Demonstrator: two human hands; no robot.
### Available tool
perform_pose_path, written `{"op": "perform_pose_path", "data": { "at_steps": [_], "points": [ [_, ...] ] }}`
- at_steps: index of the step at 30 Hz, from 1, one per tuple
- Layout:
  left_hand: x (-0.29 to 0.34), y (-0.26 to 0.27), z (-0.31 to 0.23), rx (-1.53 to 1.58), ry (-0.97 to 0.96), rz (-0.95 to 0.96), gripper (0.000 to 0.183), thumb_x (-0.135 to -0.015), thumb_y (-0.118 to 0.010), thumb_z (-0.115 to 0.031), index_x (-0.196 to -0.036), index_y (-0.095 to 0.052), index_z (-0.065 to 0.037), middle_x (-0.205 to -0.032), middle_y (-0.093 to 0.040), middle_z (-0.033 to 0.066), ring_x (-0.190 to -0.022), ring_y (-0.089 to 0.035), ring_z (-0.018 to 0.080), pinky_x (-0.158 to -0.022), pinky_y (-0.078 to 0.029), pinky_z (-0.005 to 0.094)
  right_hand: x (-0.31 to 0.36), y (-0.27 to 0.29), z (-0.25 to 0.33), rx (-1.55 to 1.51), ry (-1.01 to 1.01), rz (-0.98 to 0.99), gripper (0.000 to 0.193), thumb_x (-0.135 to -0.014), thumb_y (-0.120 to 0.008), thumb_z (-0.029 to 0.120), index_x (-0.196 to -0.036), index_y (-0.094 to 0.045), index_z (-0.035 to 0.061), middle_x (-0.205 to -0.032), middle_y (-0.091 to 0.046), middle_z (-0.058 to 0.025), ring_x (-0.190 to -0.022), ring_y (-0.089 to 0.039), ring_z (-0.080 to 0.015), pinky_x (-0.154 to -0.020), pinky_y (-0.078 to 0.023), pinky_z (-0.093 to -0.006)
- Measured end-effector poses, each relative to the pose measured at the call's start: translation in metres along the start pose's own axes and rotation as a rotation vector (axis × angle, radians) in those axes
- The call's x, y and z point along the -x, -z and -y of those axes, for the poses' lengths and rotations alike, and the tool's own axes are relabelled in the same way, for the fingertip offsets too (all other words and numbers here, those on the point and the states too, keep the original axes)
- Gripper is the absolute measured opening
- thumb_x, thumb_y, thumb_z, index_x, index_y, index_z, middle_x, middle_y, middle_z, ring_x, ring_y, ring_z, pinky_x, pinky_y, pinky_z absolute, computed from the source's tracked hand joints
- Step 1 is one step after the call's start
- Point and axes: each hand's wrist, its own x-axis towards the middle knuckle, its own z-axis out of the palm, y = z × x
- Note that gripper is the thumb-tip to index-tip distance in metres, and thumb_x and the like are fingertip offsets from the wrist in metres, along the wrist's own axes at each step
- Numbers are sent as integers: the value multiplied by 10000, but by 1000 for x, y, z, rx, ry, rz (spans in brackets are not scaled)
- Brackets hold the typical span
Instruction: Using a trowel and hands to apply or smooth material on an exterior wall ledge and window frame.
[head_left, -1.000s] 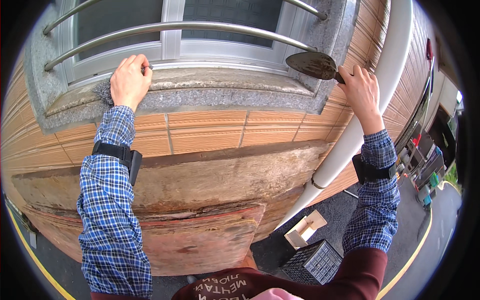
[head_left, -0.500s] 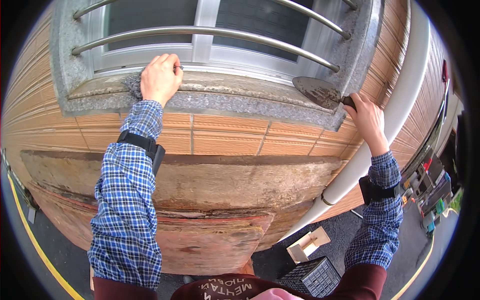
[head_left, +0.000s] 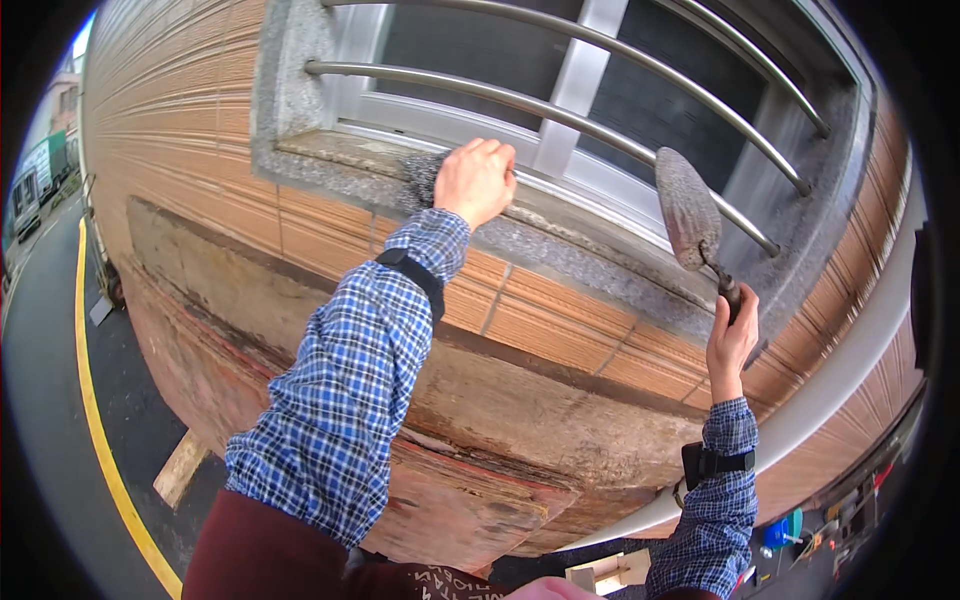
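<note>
My left hand [head_left: 474,184] is closed around a brush with dark grey bristles [head_left: 424,180]; most of its handle is hidden in my fist. The bristles rest on the stone window sill [head_left: 590,231], near its left part. In my right hand [head_left: 731,340] is a pointed trowel [head_left: 689,208], gripped by its short dark handle. Its blade, smeared with grey residue, points up and slightly left, in front of the lower window bar and the sill's right part.
Metal bars [head_left: 440,80] cross the sliding window [head_left: 520,40]. Below the sill are orange wall tiles [head_left: 560,328] and weathered wooden boards [head_left: 530,400]. A white pipe [head_left: 840,400] runs down at right. A wooden piece [head_left: 182,468] lies on the asphalt at left.
The view has swung toward the left. The trowel has lifted off the sill and its blade has turned upward. My left hand stays at the sill with the brush.
</note>
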Motion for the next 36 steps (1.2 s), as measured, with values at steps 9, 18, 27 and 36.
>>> {"op": "perform_pose_path", "data": {
  "at_steps": [9, 18, 27, 36],
  "points": [
    [2, 5, 4, 52, 2, -23, 61, -750, -640, -120, -763, -602, -74, -769, -612, 62, -828, -610, 250, -766, -516, 389, -26, -84, 16, -184, 18, -230, 378, -959, -570, 318, -1137, -526, -13, -982, -587, -185, -847, -596, -337, -756, -491, -389],
    [2, 4, 5, 38, -10, -26, 54, -748, -640, -114, -766, -607, -77, -767, -613, 59, -818, -610, 253, -755, -516, 388, -19, -94, 19, -182, 72, -210, 395, -948, -576, 351, -1120, -543, -3, -974, -588, -173, -853, -602, -347, -749, -496, -395],
    [-6, 17, 17, 76, -43, 209, 91, -776, -627, -133, -852, -627, -84, -856, -632, 86, -887, -620, 284, -812, -499, 417, -22, -93, 28, -129, 133, -200, 352, -912, -624, 297, -1106, -556, 11, -950, -583, -159, -839, -594, -342, -738, -491, -396],
    [-11, 58, 85, -259, -29, 401, 113, -769, -592, -111, -859, -660, -118, -893, -666, 54, -976, -597, 252, -875, -462, 410, -21, -84, 30, -76, 185, -198, 349, -863, -673, 271, -1083, -559, 26, -931, -582, -147, -831, -586, -333, -734, -484, -398]
  ]
}}
